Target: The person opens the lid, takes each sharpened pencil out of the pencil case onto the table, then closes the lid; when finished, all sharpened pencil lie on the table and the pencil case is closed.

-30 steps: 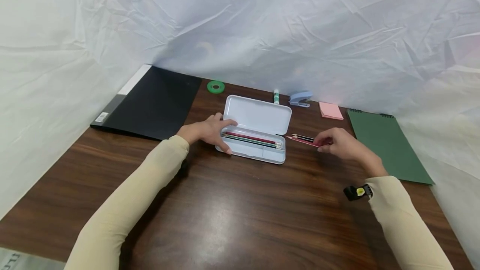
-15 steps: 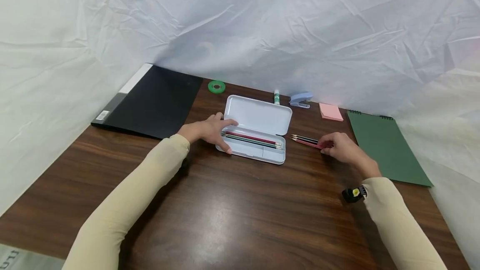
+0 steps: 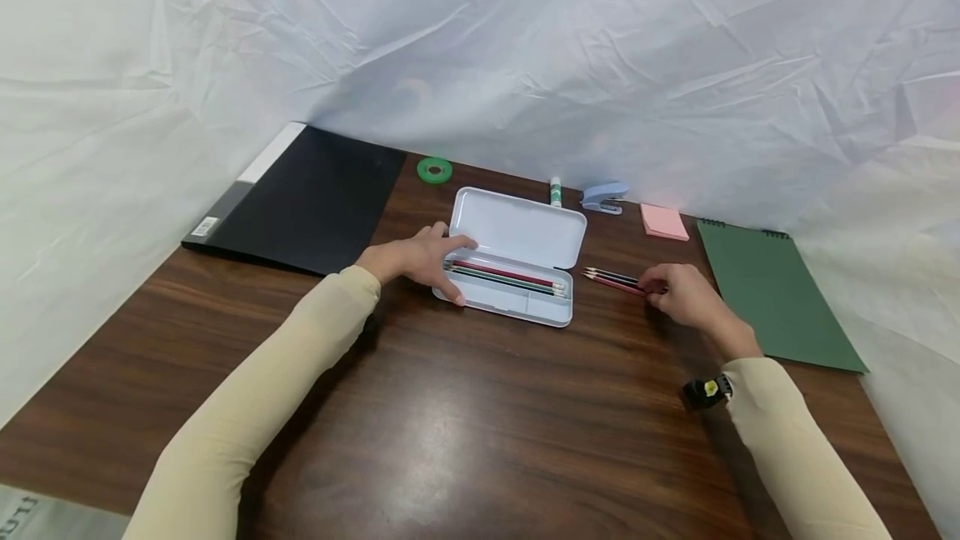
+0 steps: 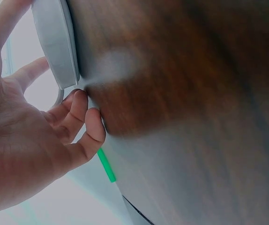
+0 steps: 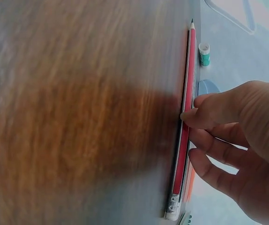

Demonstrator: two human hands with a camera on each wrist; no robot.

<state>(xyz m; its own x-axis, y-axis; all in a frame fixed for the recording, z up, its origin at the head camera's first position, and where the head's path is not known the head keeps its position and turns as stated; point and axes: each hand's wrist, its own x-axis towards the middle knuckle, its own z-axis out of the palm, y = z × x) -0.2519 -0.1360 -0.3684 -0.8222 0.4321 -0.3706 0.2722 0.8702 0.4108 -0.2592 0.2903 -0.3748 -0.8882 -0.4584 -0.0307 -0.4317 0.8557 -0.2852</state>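
Note:
An open white pencil case (image 3: 517,232) lies on the wooden table, lid folded back. Red, green and dark pencils (image 3: 504,277) lie in its long compartment. My left hand (image 3: 422,259) grips the case's left end, thumb at the front edge and index finger near the hinge; in the left wrist view its other fingers curl beside the case's end (image 4: 57,42). To the right of the case, my right hand (image 3: 686,297) pinches a red pencil (image 5: 189,75) between thumb and fingers. Black pencils (image 3: 611,275) lie right alongside it, points toward the case, rear ends hidden by the hand.
A black folder (image 3: 307,198) lies at left. Along the back are green tape (image 3: 434,170), a glue stick (image 3: 555,192), a light-blue stapler (image 3: 602,197) and pink sticky notes (image 3: 663,222). A green spiral notebook (image 3: 780,294) is at right; white sheeting (image 3: 480,65) hangs behind.
My right hand has shifted slightly right, drawing the red pencil back from the case until its tip sits about level with the black pencils. The left hand and case have stayed put.

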